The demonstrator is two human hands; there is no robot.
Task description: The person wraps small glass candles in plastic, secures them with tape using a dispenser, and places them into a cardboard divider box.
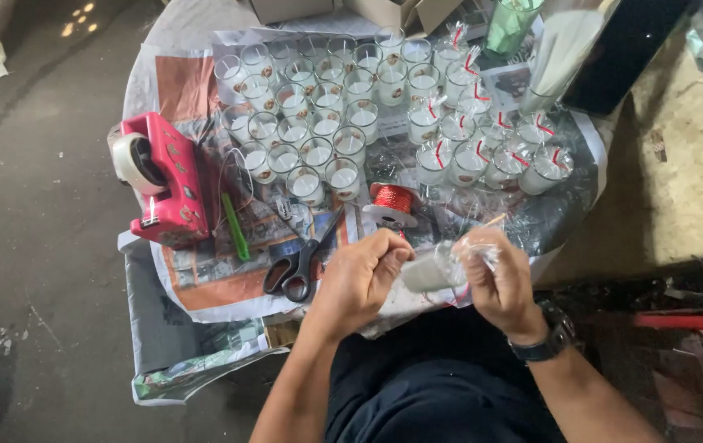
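Both forearms come up from the bottom edge, bare, bent inward, meeting over the near edge of the table [154, 328]. Left hand [357, 275] curled into a loose fist, knuckles up, fingertips pinched at the end of a small white candle in a glass [425, 275] lying sideways betw. the hands. Right hand [499, 283] closed round the other end, gripping crinkly clear cellophane wrap [470, 250] bunched over the glass; a dark watch [544, 344] on that wrist. Candle sits just above the person's lap, in front of the table edge.

Table covered w/ newspaper sheets [203, 283], flat, creased, overhanging the edge. Just beyond left hand: black-handled scissors [298, 264], blades partly apart, pointing away. Near them a thin green stick-like item [235, 226], can't tell what. Past the hands, a spool of shiny red ribbon [392, 201], metallic look, on its side flange.

Left side: pink tape dispenser [167, 176], hard plastic, w/ a roll of clear tape at its far-left end.

Farther back: rows of unwrapped glass candles [310, 107], round, white wax, packed touching. To their right, wrapped candles [483, 148] in clear film tied w/ red ribbon. Far edge: cardboard boxes [384, 10], a green translucent bag [511, 23].
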